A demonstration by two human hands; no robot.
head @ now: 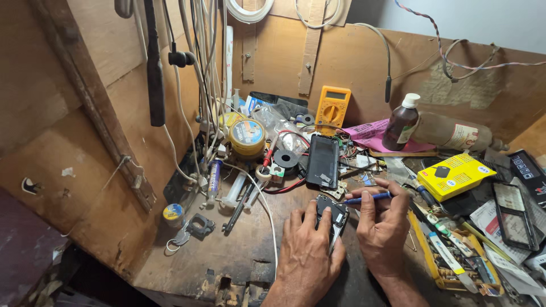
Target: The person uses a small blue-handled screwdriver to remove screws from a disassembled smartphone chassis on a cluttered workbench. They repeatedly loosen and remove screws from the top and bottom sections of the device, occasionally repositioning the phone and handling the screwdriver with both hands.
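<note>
— Where's the opened phone (331, 215)?
— On the desk (239, 250), pinned under your left hand (305, 250) — fingers clamped on it.
— And your right hand (382, 224)?
— Closed around a blue screwdriver (367, 198), tip over the phone.

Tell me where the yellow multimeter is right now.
In the head view, the yellow multimeter leans against the wooden back wall, up from both hands, just above the black phone and left of the brown bottle.

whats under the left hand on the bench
The left hand covers most of an opened phone; only its top end shows. The right hand holds a blue tool nearby.
</note>
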